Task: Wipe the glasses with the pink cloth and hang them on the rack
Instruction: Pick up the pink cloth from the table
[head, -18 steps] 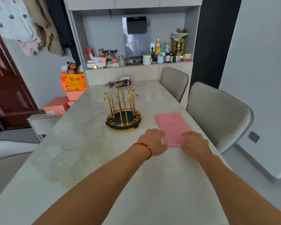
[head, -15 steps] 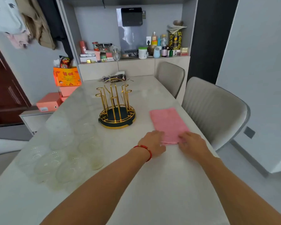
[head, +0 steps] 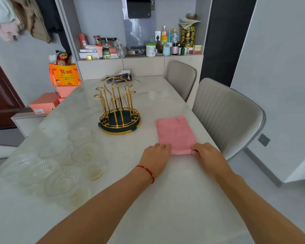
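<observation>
A pale marble-patterned tabletop (head: 165,199) carries everything. On its left side a cluster of clear glass tumblers (head: 60,164) lies or stands close together, well apart from both hands; their outlines blur into the surface, so which way each one faces cannot be told. Farther back, at the middle, a gold wire rack on a round dark green base (head: 119,118) stands upright, its prongs pointing up and bare. To the right of the rack, a folded pink rectangular cloth (head: 176,133) lies flat, its long axis running away from the person toward the far edge. The left hand (head: 156,159) grips the near left corner of the cloth with fingers curled onto it; the right hand (head: 207,155) grips the near right corner likewise.
</observation>
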Tool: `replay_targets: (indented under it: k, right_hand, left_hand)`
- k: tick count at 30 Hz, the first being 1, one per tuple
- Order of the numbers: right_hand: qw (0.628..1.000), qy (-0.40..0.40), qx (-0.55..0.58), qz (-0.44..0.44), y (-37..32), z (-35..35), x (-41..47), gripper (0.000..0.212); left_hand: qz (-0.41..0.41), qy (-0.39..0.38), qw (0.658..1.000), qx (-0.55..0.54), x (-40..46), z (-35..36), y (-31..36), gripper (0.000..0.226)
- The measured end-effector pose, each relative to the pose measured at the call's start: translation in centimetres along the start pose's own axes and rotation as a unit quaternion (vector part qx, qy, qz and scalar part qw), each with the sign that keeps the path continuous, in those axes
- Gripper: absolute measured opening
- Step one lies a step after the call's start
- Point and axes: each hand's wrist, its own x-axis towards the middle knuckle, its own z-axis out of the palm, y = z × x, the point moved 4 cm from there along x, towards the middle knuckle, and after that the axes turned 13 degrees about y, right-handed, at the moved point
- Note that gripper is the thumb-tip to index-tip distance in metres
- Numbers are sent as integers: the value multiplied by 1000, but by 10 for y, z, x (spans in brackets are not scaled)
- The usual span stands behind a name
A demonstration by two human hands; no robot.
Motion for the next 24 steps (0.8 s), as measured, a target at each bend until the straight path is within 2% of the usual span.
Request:
replay_targets:
  k: [2,4,6,9,12,14,15,17,20,24]
  right_hand:
    - [1000,-4,-14,-27,-21,-16,-22,31]
    - [998,-24,-9,-65,-43,-32,-45,35]
    - [995,-68,9,-74,-60,-43,-72,28]
    - [987,-103,113,-46,-86,-67,-108,24]
    - [973,-86,215,-17,-100,-81,-109,27]
    - [968,-73,240,3,-101,-78,-87,17]
    - [966,-66,251,17,-100,-73,-71,11]
    - [963,-66,256,55,-92,-56,-38,11]
    - [962,-94,230,113,-74,-22,1,26]
    - [971,-86,167,151,-52,16,22,57]
  left_hand:
    - [-9,-14,1000,-9,-30,-13,0,18]
    - [-10,27,999,-40,-67,-34,1,7]
    - [11,100,991,-93,-105,-54,2,14]
    - [28,118,979,-162,-154,-84,6,25]
    - [-80,59,955,-278,-164,-100,-5,34]
    - [-175,34,911,-372,-147,-94,-20,29]
    - [-215,27,897,-384,-135,-88,-28,25]
    - [-268,17,892,-364,-107,-71,-44,21]
    - [-326,-23,889,-320,-77,-39,-58,26]
    - [-340,-61,916,-205,-55,-11,-68,39]
